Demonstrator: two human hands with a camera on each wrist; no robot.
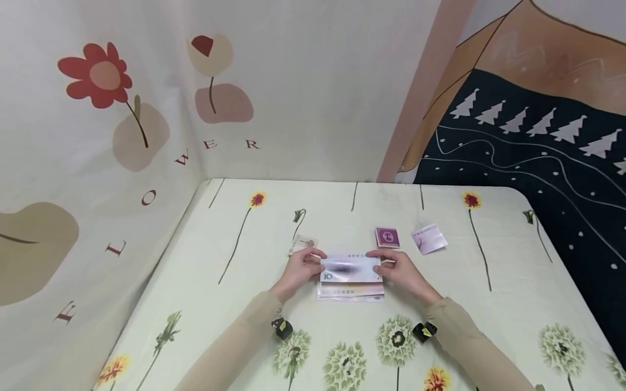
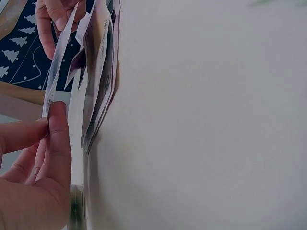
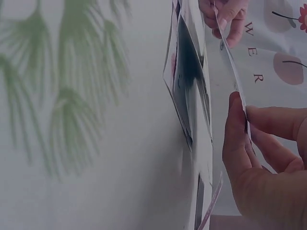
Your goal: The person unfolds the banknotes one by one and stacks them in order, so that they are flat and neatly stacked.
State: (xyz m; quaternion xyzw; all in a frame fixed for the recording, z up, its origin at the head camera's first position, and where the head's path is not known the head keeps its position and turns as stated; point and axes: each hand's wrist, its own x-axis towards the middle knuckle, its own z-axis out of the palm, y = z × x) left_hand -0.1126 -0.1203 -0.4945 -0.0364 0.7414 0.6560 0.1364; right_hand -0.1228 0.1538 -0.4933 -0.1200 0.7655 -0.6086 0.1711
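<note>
A pale purple banknote marked 10 is held up by its two short ends. My left hand pinches its left end between thumb and fingers, as the left wrist view also shows on the hand. At the opposite end my right hand pinches it the same way; its thumb and fingers show close up in the right wrist view. Beneath and nearer to me lie several creased banknotes in a loose pile, partly covered by the held note.
Beyond the left hand lies a folded banknote. A small purple stack sits past the right hand, with a light purple folded note to its right. The flower-printed tablecloth reaches the curtained wall behind.
</note>
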